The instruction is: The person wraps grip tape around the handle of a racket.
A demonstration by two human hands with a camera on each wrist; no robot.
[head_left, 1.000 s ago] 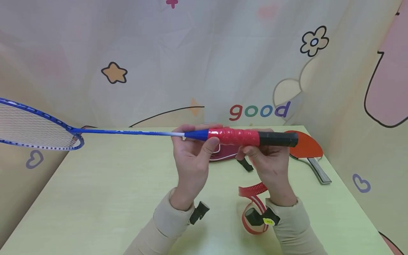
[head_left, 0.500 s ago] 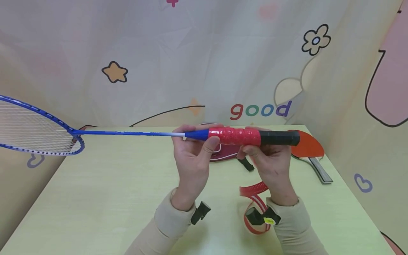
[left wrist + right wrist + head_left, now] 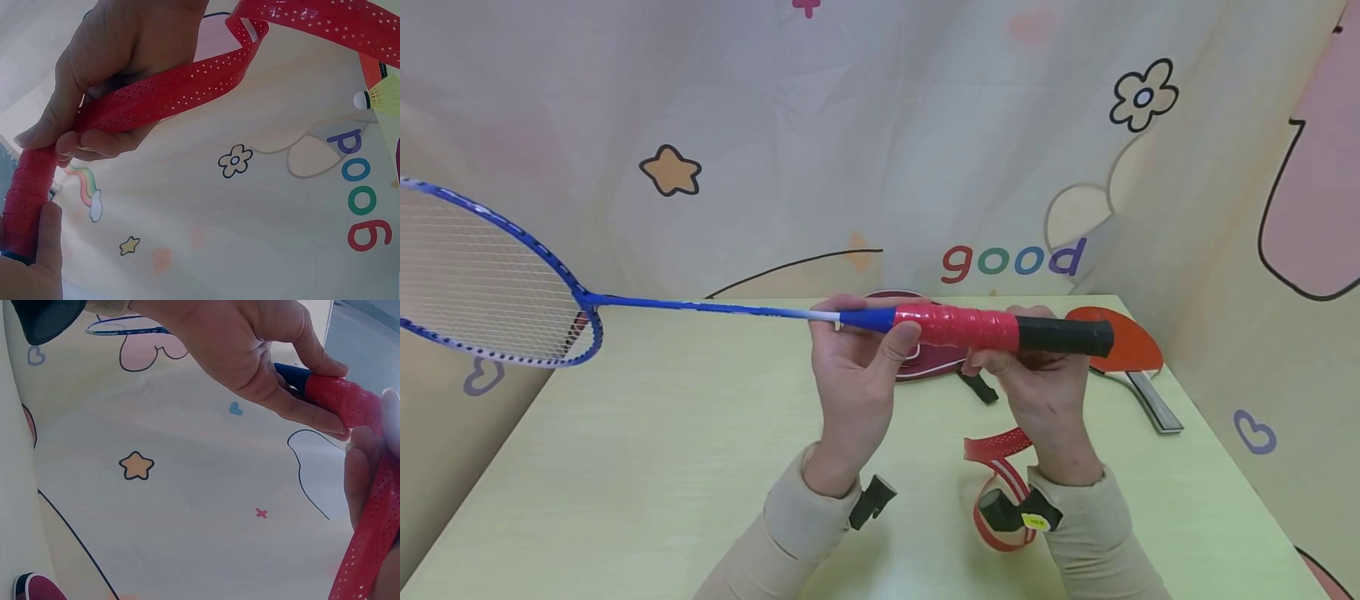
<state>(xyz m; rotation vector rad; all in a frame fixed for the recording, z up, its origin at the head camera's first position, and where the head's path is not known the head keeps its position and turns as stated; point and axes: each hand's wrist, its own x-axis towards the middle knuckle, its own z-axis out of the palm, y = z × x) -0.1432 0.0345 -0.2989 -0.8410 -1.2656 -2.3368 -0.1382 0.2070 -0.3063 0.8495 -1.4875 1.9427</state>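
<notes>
A blue badminton racket (image 3: 715, 308) is held level above the table, its strung head at the left. My left hand (image 3: 853, 400) grips the handle near the blue cone, thumb on the red wrapped part (image 3: 955, 325). Toward the butt, the handle end (image 3: 1063, 335) is black. My right hand (image 3: 1048, 408) pinches the perforated red grip tape (image 3: 162, 97) against the handle, where the wrapping ends. The tape's loose length hangs below that hand in a loop. In the right wrist view, the left hand (image 3: 250, 356) holds the handle, while the right fingers (image 3: 361, 475) press the tape.
A red table tennis bat (image 3: 1120, 342) lies at the table's (image 3: 662, 458) right back. Behind the hands lies a maroon case (image 3: 936, 358), partly hidden, with a small black strip (image 3: 977, 387) before it. The left wrist view shows a yellow shuttlecock (image 3: 382, 99). A printed cloth wall (image 3: 775, 167) stands behind.
The racket has tilted and turned slightly: its head has risen at the left and shows more of its strings, while the butt end has dipped and shifted a little right. Both hands keep their hold.
</notes>
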